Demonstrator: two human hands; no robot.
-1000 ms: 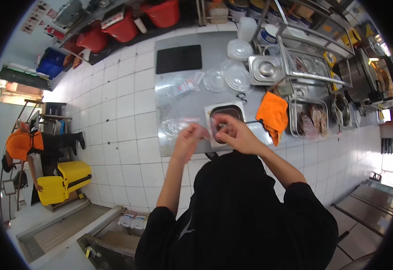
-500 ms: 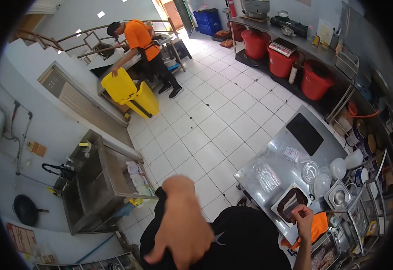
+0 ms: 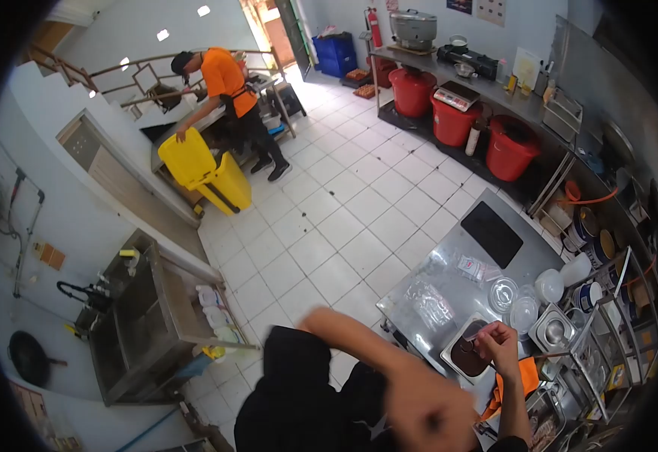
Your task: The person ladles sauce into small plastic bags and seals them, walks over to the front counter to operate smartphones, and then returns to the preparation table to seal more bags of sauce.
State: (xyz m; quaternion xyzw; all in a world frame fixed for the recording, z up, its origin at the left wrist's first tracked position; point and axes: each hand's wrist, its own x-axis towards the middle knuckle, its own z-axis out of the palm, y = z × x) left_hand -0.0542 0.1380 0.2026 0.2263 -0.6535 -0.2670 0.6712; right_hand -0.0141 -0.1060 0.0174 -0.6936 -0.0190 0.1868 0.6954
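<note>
My right hand (image 3: 501,348) is closed in a pinch on a thin, see-through piece whose kind I cannot make out. It hovers over a rectangular metal pan (image 3: 450,354) holding something dark brown and smooth. My left hand (image 3: 431,410) is a blur low in the view, in front of my dark clothing, its forearm reaching across from the left. Its fingers are smeared and partly cut off, so a grip cannot be seen. Beside the pan are round clear lids (image 3: 523,314) and an orange cloth (image 3: 526,375).
The steel table (image 3: 412,275) carries a black mat (image 3: 492,228), clear plastic bags (image 3: 428,303) and a smaller metal pan (image 3: 555,329). A metal rack stands right. Across the tiled floor, a person in orange (image 3: 227,83) holds the lid of a yellow bin (image 3: 227,184). A sink (image 3: 141,309) stands left.
My left hand has swung rightward, toward my right hand and the pan. My right hand stays over the pan, raised slightly with the thin piece. The view has shifted a little.
</note>
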